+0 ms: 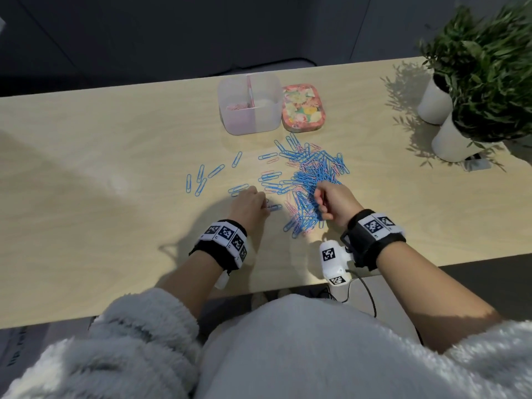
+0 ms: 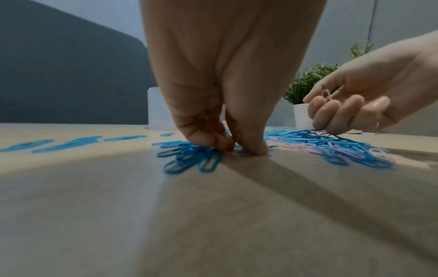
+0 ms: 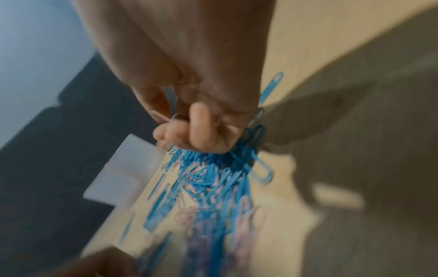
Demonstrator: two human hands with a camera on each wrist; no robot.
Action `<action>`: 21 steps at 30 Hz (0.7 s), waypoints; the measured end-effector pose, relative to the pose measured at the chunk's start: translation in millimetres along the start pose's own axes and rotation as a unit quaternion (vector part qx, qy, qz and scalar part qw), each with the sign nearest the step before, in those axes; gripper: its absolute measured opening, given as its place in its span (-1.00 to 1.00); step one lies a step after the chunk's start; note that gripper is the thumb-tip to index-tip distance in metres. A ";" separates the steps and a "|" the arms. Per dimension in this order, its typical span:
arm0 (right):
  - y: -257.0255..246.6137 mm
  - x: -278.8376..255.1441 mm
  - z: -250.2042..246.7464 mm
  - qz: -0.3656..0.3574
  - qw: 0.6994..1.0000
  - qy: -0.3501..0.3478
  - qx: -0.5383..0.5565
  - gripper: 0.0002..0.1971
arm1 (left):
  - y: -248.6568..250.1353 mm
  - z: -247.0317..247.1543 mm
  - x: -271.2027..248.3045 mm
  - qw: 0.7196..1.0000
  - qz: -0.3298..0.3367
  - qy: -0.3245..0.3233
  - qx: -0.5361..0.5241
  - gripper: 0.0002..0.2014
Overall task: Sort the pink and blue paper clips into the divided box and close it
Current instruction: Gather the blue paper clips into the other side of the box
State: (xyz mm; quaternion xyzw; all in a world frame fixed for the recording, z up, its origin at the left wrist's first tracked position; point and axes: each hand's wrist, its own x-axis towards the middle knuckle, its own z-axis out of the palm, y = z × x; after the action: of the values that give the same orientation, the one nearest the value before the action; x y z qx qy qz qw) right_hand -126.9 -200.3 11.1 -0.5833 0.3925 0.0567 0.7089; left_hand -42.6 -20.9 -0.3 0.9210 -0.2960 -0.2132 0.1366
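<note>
Scattered blue clips (image 1: 201, 180) lay at the left of the bench (image 1: 86, 156), long axes mostly pointing away from the person. Left hand (image 1: 250, 203) was down on a small cluster of blue clips (image 2: 189, 159) — fingers (image 2: 208, 138) curled and pinching at them against the bench top. The main mixed pile (image 1: 311, 180), mostly blue with pink clips threaded through, lay to the right of that hand and directly under the right hand (image 1: 334, 201), which was nearer to it. Right-hand fingers (image 2: 336, 112) were curled, gripping a pink clip (image 2: 326, 94) lifted just above the pile.

Divided box (image 1: 250, 103) stood open beyond the pile, well apart from both hands: pink clips in its left compartment, right compartment apparently empty. Its floral lid (image 1: 303, 108) lay just beside it, to the right.
</note>
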 end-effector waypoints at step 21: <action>21.9 -9.0 -16.1 -0.163 0.831 0.034 -0.530 -0.95 | 2.2 -11.5 14.0 0.987 -0.024 0.048 -0.151 -0.77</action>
State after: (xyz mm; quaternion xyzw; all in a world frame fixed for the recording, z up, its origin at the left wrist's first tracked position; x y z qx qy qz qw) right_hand -152.8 -204.0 -0.7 -0.9266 0.2254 0.1198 0.2761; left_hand -27.9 -29.7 6.2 0.9058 -0.2316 -0.2144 0.2828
